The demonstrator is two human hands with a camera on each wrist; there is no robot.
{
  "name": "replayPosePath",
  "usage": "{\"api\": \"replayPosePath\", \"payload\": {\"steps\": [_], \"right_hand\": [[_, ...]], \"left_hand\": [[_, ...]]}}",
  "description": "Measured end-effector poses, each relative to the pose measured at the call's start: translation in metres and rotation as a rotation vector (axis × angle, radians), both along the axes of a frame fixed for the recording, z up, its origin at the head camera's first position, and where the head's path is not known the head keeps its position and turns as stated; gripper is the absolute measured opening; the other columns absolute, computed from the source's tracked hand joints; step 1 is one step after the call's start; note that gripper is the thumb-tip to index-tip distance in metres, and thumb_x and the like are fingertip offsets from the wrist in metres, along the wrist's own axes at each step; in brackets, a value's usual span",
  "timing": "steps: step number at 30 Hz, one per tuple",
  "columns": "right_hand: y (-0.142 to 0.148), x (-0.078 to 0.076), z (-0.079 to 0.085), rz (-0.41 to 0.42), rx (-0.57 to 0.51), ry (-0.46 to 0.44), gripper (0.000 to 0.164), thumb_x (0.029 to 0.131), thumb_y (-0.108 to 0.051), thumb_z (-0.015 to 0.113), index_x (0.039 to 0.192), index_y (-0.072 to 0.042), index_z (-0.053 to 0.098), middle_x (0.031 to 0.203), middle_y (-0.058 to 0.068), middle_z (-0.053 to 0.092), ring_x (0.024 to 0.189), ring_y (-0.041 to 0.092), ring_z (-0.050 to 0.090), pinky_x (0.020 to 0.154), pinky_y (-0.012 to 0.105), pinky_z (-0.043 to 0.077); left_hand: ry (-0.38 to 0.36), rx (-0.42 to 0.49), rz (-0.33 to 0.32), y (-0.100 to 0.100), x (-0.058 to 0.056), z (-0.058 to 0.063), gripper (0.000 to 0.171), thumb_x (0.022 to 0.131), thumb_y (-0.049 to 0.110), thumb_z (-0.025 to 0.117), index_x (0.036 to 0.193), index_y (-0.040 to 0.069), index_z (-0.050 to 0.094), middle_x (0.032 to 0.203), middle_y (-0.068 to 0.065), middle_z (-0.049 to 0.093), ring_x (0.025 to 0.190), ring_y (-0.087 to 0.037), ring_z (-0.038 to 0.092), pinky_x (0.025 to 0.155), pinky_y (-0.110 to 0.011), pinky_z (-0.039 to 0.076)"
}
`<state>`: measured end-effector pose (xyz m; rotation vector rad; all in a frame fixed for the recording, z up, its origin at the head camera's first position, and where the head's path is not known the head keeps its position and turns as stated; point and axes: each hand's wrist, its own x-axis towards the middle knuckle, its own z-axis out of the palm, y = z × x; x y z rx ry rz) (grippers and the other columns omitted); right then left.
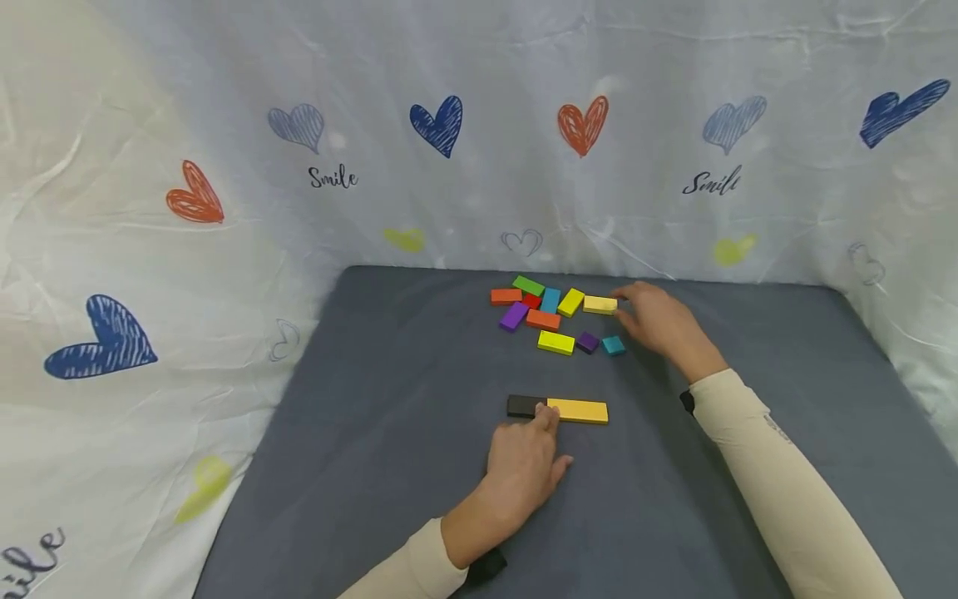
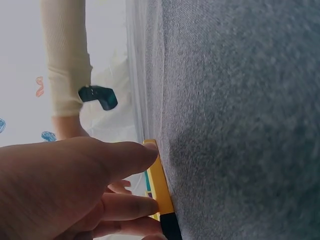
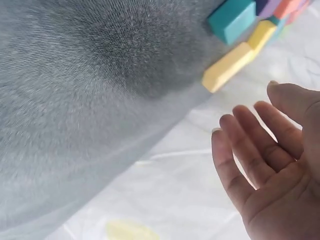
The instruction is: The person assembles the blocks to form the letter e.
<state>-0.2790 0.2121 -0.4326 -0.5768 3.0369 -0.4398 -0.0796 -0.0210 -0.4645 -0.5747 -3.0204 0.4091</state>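
Observation:
In the head view a black block [image 1: 522, 406] and an orange-yellow block [image 1: 580, 411] lie end to end in one row on the grey cloth. My left hand [image 1: 521, 466] rests fingertips on the row where the two blocks meet. The left wrist view has its thumb beside the orange-yellow block [image 2: 159, 182], the other fingers closer to the black block [image 2: 170, 226]. Farther back, my right hand [image 1: 662, 323] hovers around the right end of a pale yellow block [image 1: 600, 305]. From the right wrist, that hand [image 3: 270, 155] holds nothing, fingers spread and slightly bent, apart from the pale yellow block [image 3: 227, 67].
Left of the right hand lie several loose blocks, among them a green block [image 1: 528, 286], a purple block [image 1: 514, 316], a yellow block [image 1: 556, 342] and a teal block [image 1: 613, 345]. A white curtain [image 1: 464, 208] with printed hearts hangs behind the table's back edge.

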Motion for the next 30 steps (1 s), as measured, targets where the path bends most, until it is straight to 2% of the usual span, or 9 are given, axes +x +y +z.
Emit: {"api": "replayPosePath", "payload": {"steps": [4,11,15,23,30], "right_hand": [[-0.004,-0.018,-0.006,0.005,0.030,-0.041,0.044,0.104,-0.015,0.066,0.144,0.002,0.061,0.144,0.027,0.059,0.133,0.046,0.055,0.108,0.063,0.045],[-0.006,-0.035,-0.025,-0.020,0.048,-0.092,0.042,0.103,-0.018,0.071,0.141,-0.001,0.066,0.130,0.023,0.067,0.113,0.039,0.064,0.097,0.060,0.051],[-0.009,-0.041,-0.032,-0.046,0.032,-0.081,0.040,0.103,-0.018,0.071,0.139,-0.001,0.067,0.130,0.023,0.067,0.113,0.039,0.064,0.097,0.059,0.052],[0.008,-0.045,-0.038,-0.067,0.004,-0.038,0.040,0.102,-0.019,0.071,0.137,0.000,0.068,0.128,0.024,0.065,0.113,0.041,0.063,0.096,0.060,0.052],[0.030,-0.033,-0.032,-0.073,0.016,-0.023,0.039,0.100,-0.021,0.072,0.126,0.007,0.070,0.118,0.026,0.063,0.105,0.042,0.064,0.089,0.061,0.052]], "left_hand": [[-0.006,-0.015,0.006,0.000,0.000,0.002,0.077,0.098,0.071,0.058,0.154,0.017,0.056,0.147,0.005,0.061,0.053,-0.010,0.055,0.058,-0.030,0.053],[-0.037,-0.038,-0.007,0.002,0.001,0.003,0.075,0.100,0.069,0.058,0.153,0.015,0.057,0.150,0.007,0.057,0.057,-0.010,0.058,0.062,-0.029,0.054],[-0.029,-0.042,-0.010,0.001,0.000,0.004,0.073,0.100,0.068,0.058,0.152,0.016,0.060,0.150,0.007,0.057,0.061,-0.010,0.062,0.063,-0.028,0.055],[-0.008,-0.026,-0.037,0.000,0.000,0.002,0.075,0.100,0.066,0.059,0.151,0.010,0.058,0.143,0.002,0.060,0.060,-0.011,0.063,0.063,-0.028,0.055],[-0.014,-0.031,-0.027,0.002,0.000,0.003,0.074,0.101,0.065,0.059,0.151,0.010,0.059,0.146,0.003,0.059,0.058,-0.010,0.062,0.064,-0.027,0.055]]}}
